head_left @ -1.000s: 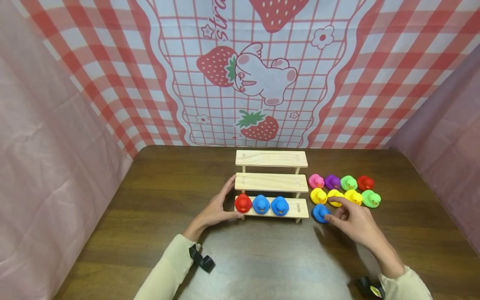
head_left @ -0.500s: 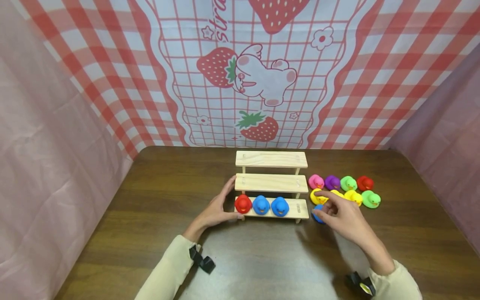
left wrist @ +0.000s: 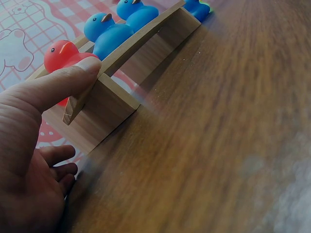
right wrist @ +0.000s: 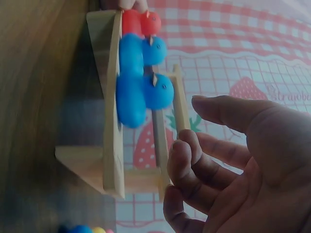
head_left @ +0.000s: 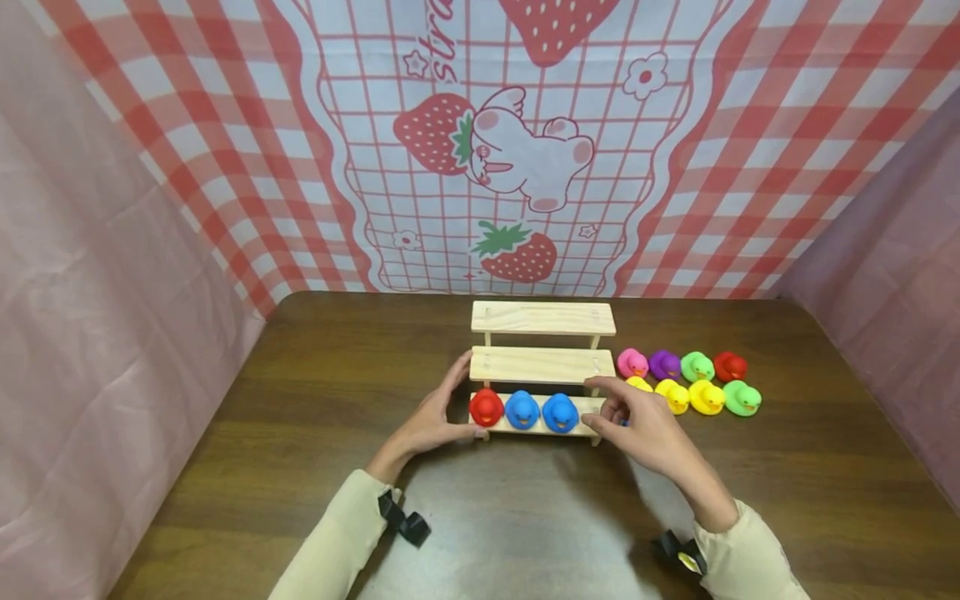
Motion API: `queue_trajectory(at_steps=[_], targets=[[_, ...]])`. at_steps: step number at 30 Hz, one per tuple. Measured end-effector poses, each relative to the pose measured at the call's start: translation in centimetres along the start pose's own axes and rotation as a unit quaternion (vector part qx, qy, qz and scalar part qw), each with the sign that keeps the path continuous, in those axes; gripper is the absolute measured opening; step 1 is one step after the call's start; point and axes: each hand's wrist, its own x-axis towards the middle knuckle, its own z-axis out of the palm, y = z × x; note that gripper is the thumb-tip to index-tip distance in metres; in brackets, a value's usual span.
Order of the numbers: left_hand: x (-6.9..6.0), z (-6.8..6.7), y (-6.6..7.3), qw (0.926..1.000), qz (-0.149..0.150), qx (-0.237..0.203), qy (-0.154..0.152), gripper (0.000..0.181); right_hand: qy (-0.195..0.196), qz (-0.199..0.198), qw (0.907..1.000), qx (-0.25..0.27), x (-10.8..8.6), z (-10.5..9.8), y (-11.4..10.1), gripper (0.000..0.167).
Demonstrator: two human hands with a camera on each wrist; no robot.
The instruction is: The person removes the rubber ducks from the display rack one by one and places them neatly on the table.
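Observation:
A three-tier wooden display stand (head_left: 542, 365) stands on the table. On its lowest tier sit a red rubber duck (head_left: 487, 407) and two blue rubber ducks (head_left: 560, 413) in a row. My left hand (head_left: 427, 427) holds the stand's left end, thumb (left wrist: 80, 73) on the lowest tier beside the red duck and index finger at the middle tier. My right hand (head_left: 651, 427) is at the right end of the lowest tier, beside the nearer blue duck, its fingers loosely bent around nothing. Another blue duck (right wrist: 80, 229) rests on the table, mostly hidden behind this hand in the head view.
Right of the stand, pink (head_left: 632, 363), purple (head_left: 665, 365), green (head_left: 697, 367) and red (head_left: 731, 367) ducks form a back row. Several yellow ducks (head_left: 707, 397) and a green one (head_left: 742, 398) sit before them. A checked cloth (head_left: 675, 250) hangs behind the table.
My right hand has moved left, from the loose blue duck to the stand's right end, without carrying that duck. My left hand has stayed on the stand.

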Motion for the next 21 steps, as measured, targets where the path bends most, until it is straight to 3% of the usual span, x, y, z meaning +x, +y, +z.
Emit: queue_trajectory(at_steps=[12,21], targets=[[-0.1,0.0,0.1,0.9999,-0.01,-0.001,0.004,0.117,-0.038,0.006,0.9991,0.018,0.5,2.1,-0.6,0.039],[0.0,0.1,-0.1,1.0,0.003,-0.004,0.003,0.115,-0.056,0.02,0.9981,0.015,0.6,2.8,-0.4,0.038]])
